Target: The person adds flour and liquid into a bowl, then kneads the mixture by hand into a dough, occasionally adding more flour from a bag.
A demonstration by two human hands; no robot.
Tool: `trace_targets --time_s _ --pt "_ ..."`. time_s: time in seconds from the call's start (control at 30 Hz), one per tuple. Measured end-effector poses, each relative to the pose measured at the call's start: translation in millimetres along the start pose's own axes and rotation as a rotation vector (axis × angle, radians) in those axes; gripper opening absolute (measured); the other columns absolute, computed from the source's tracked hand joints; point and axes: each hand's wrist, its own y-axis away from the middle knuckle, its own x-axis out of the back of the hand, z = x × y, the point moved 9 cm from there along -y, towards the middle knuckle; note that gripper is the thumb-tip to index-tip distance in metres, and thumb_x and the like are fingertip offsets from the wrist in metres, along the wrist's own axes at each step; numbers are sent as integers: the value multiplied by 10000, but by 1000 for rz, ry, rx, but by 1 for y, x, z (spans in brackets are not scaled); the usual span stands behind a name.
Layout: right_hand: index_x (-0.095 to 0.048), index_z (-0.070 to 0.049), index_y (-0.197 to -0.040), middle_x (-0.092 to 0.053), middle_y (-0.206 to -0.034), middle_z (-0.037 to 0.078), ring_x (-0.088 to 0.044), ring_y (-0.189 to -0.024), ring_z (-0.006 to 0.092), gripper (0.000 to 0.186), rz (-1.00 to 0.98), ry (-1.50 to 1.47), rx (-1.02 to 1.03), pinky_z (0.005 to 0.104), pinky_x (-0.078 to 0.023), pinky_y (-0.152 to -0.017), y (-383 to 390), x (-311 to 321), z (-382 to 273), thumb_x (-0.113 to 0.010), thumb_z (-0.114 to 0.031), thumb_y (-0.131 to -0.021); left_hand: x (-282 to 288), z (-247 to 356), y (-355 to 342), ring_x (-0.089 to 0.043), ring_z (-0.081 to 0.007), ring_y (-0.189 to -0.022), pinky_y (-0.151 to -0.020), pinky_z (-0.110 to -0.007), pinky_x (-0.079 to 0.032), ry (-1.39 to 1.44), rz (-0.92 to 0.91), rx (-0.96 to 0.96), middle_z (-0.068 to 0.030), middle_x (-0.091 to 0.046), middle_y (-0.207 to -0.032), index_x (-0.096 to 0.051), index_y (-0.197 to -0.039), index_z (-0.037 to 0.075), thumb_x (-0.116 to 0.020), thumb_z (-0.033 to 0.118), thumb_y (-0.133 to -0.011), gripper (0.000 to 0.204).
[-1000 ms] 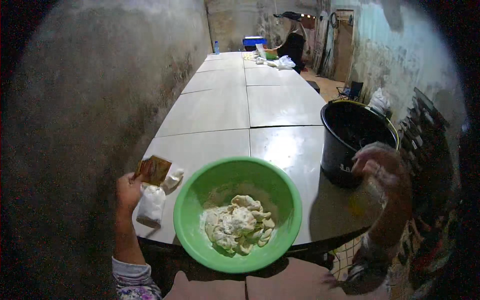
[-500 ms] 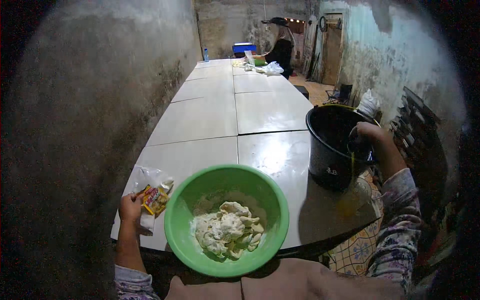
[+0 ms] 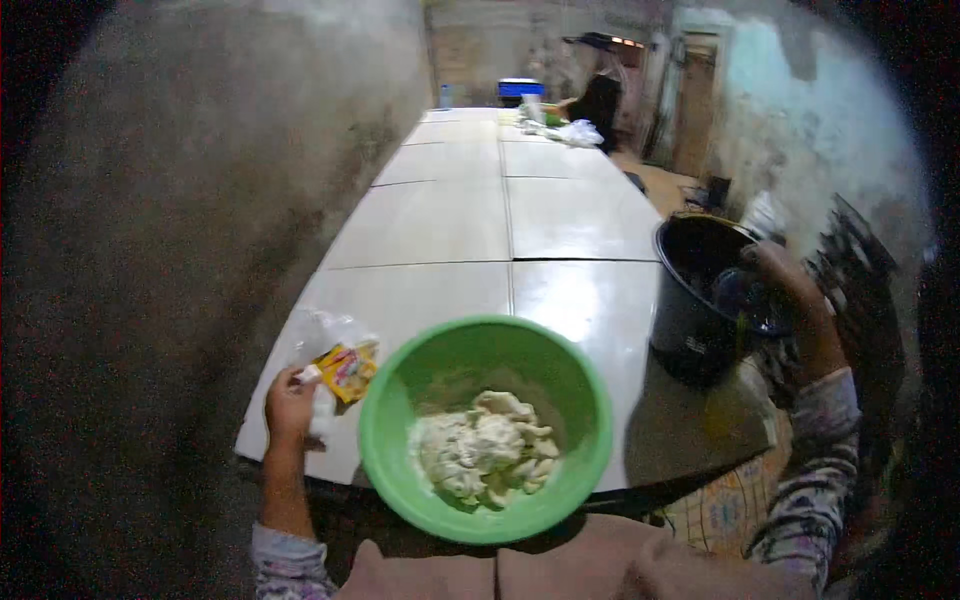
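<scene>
A green basin point(image 3: 588, 440) stands at the near table edge, holding lumps of pale dough point(image 3: 500, 425) dusted with white flour. Left of it lies a clear plastic bag point(image 3: 318, 330) with a yellow-and-red packet point(image 3: 347, 372). My left hand point(image 3: 289, 405) is closed at the bag's near side, pinching its plastic. On the right, a black bucket point(image 3: 690, 325) sits by the table's edge. My right hand point(image 3: 782, 270) reaches over its rim, fingers closed round a rounded see-through vessel point(image 3: 735, 292). Blur and the bucket wall hide the vessel's exact shape and the fingertips.
The long white tiled table point(image 3: 430, 230) runs away from me along a grey wall point(image 3: 200, 200). At its far end are plastic bags point(image 3: 578, 133), a blue box point(image 3: 520, 88) and a bottle point(image 3: 446, 96). A person in dark clothes point(image 3: 598, 105) stands there.
The whole view has swung slightly left, so things appear farther right. My right hand stays at the bucket and my left hand by the plastic bag. The picture has become more blurred.
</scene>
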Motion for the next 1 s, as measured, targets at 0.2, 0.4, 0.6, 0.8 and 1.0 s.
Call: trace_targets --time_s 0.2,0.4,0.6,0.8,1.0 --pt "-599 -65 -974 -612 -881 164 -608 -845 288 223 151 929 199 403 -489 -790 -32 35 65 -556 -249 -856 4 16 6 -575 -206 -852 -769 -343 -472 -91 15 -118 -104 -617 -947 -619 -1017 17 -675 156 -830 240" --pt "-617 -89 -1012 -637 -933 159 -617 -884 300 225 216 1105 75 414 -491 -787 -28 38 79 -541 -215 -842 15 11 22 -552 -196 -875 -804 -339 -457 -7 -9 -61 -80 -611 -948 -611 -1006 28 -656 131 -842 198" --pt "-610 -113 -1026 -629 -901 122 -611 -864 306 227 290 1060 129 394 -499 -726 -27 56 99 -553 -168 -813 19 3 27 -530 -198 -881 -848 -339 -425 3 2 -194 -81 -595 -957 -608 -981 18 -660 128 -842 184" --pt "-640 -79 -942 -623 -785 156 -626 -740 335 180 515 1077 497 426 -507 -652 -18 26 49 -550 -150 -804 35 4 45 -550 -209 -912 -848 -346 -433 -10 35 -121 -87 -584 -975 -602 -962 13 -646 115 -854 155" --pt "-635 -73 -1028 -646 -861 176 -626 -795 345 241 269 1120 67 455 -501 -676 -29 55 96 -546 -227 -866 16 -5 45 -568 -225 -913 -820 -340 -469 17 10 -199 -104 -568 -964 -604 -938 6 -630 121 -872 136"
